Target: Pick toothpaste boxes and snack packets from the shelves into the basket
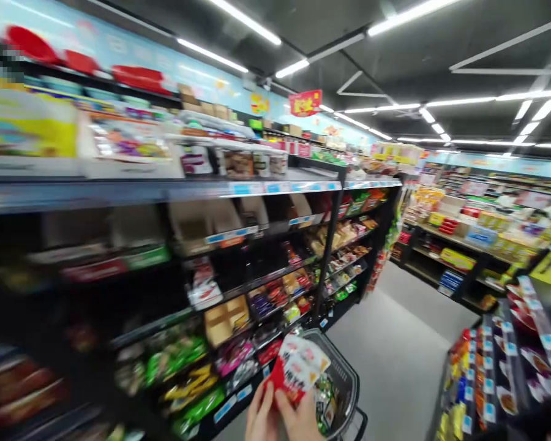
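Just above the two hands, between their fingertips, there are red-and-white packets [298, 367]. The left hand [259, 415] pinches them at the lower left edge, and the right hand [303, 419] pinches them from the lower right, with its thumb lying over the red part. The hands are close together, near to each other at the packets.

The packets overlap, so I cannot tell exactly how many they are. They look flat and shiny, white in the upper part and strongly red in the lower part, with red print on the white and pale letters on the red. The letters are too blurred to read.

Just beyond the hands and to their right stands a dark grey shopping basket [350, 375], with a dark handle [362, 422] at its right side. Inside it lie green and white packs [325, 395], and the held packets cover a part of its opening.

To the left of the hands, the shelf trays carry bagged goods: green bags [177, 358], yellow packs [190, 389] and pink packs [235, 356]. Further up from these, an open cardboard box [220, 324] sits on a shelf, with a yellowish pack inside its right part.
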Tool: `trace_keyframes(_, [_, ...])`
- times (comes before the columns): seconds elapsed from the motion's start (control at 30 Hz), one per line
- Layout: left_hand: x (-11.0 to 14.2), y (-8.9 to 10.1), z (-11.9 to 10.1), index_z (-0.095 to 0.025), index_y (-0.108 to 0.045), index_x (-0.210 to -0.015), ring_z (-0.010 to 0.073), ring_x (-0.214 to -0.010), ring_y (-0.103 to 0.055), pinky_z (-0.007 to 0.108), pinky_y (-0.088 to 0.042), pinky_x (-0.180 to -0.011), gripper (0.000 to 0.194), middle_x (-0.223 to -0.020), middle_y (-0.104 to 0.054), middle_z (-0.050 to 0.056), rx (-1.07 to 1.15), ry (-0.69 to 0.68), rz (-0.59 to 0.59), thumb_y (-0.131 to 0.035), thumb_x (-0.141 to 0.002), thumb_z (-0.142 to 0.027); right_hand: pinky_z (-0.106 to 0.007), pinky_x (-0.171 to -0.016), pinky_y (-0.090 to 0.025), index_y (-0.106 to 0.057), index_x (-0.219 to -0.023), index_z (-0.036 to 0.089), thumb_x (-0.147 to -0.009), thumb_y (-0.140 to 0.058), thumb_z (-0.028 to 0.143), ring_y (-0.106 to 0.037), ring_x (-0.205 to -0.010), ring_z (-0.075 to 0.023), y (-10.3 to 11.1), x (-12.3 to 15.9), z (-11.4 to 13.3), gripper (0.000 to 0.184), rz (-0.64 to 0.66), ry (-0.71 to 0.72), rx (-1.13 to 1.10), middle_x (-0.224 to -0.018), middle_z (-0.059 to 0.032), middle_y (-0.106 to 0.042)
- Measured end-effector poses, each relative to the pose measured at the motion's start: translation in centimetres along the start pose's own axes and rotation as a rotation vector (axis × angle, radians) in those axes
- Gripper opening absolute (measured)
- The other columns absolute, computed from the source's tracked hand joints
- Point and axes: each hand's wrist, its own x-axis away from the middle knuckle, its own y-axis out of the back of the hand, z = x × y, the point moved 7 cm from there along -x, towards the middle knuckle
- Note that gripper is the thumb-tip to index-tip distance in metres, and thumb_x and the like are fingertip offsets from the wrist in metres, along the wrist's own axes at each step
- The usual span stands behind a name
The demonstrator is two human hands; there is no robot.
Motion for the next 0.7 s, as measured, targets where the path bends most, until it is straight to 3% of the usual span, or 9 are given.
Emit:
trace_keyframes(0.07, [0.4, 0.7, -1.2, -0.019, -0.076, -0.086, 0.023, -0.084, -0.074, 0.032, -0.061, -0.08, 0.051, -0.089, -0.078, 0.005, 0.08, -0.036, -0.041, -0.1, -0.046, -0.039, -0.046, -0.103, -0.055, -0.074, -0.113, 0.013, -0.078, -0.074, 0.063, -0.07, -0.113, -0.0347, -0.9, 0.1, 1.2, 0.061, 0.031, -0.031, -0.066, -0.115, -0.0177, -0.076])
trace_keyframes(0.13, [0.9, 1.3, -2.8, -0.016, -0.078, -0.082, 0.0248, -0.086, -0.074, 0.032, -0.061, -0.077, 0.053, -0.09, -0.079, 0.008, 0.07, -0.107, -0.037, -0.1, -0.041, -0.042, -0.043, -0.102, -0.055, -0.071, -0.116, 0.015, -0.079, -0.073, 0.064, -0.07, -0.111, -0.0311, -1.9, 0.0, 3.0, 0.062, 0.114, 0.002, -0.161, -0.115, -0.0151, -0.075])
trace_keyframes(0.4, [3.1, 5.4, -9.0, -0.014, -0.079, -0.085, 0.0231, -0.084, -0.071, 0.029, -0.057, -0.075, 0.046, -0.09, -0.078, 0.011, -0.24, -0.416, -0.012, -0.09, -0.063, -0.053, -0.041, -0.097, -0.057, -0.068, -0.119, 0.018, -0.08, -0.077, 0.055, -0.071, -0.107, -0.0286, -6.8, 1.1, 7.1, 0.055, 0.543, 0.011, -0.251, -0.12, -0.0136, -0.074])
trace_keyframes(0.53, [3.7, 5.9, -10.8, -0.015, -0.072, -0.082, 0.0187, -0.076, -0.069, 0.025, -0.056, -0.069, 0.043, -0.083, -0.075, 0.007, -0.301, -0.479, -0.01, -0.083, -0.073, -0.055, -0.039, -0.096, -0.057, -0.066, -0.12, 0.019, -0.083, -0.077, 0.049, -0.07, -0.106, -0.0269, -8.4, 1.3, 7.6, 0.049, 0.586, 0.029, -0.273, -0.12, -0.0111, -0.074])
trace_keyframes(0.7, [3.8, 6.9, -11.1, -0.017, -0.063, -0.086, 0.0131, -0.063, -0.064, 0.02, -0.051, -0.057, 0.045, -0.072, -0.07, 0.001, -0.265, -0.437, -0.053, -0.08, -0.075, -0.057, -0.035, -0.092, -0.058, -0.066, -0.118, 0.02, -0.084, -0.076, 0.043, -0.07, -0.101, -0.0245, -9.2, 1.5, 7.5, 0.042, 0.578, 0.022, -0.254, -0.116, -0.0086, -0.074])
